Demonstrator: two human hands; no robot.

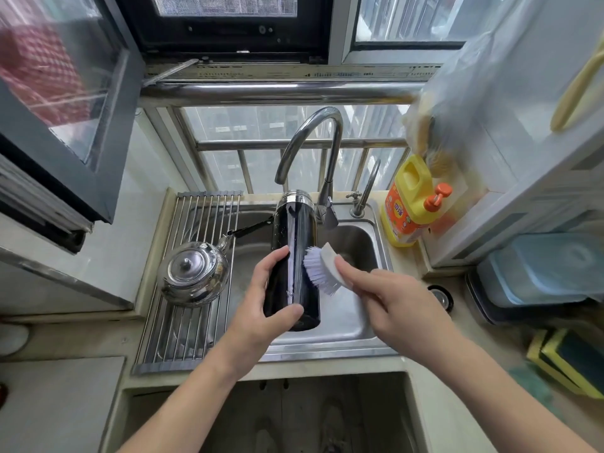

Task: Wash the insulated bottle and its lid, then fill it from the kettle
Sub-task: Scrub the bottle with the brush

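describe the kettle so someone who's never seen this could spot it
Start at the steel sink under the window. A roll-up rod rack covers its left side, and the kettle sits on that rack. It is squat, round and mirror-shiny with a knobbed lid, unlike the tall black bottle held beside it.

A: How many bottles?
B: Two. One dark insulated bottle (287, 230), and one yellow detergent bottle (408, 204) at two o'clock from it.
A: Kettles?
B: One kettle (192, 273), at nine o'clock from the dark one, on the one drying rack (202, 210).
A: Taps?
B: Two, at twelve o'clock: a tall tap (313, 125) and a small tap (367, 188).
A: Hands and brushes?
B: Two hands, a left hand (261, 308) and a right hand (398, 305). One brush (322, 269). One sink (359, 237).
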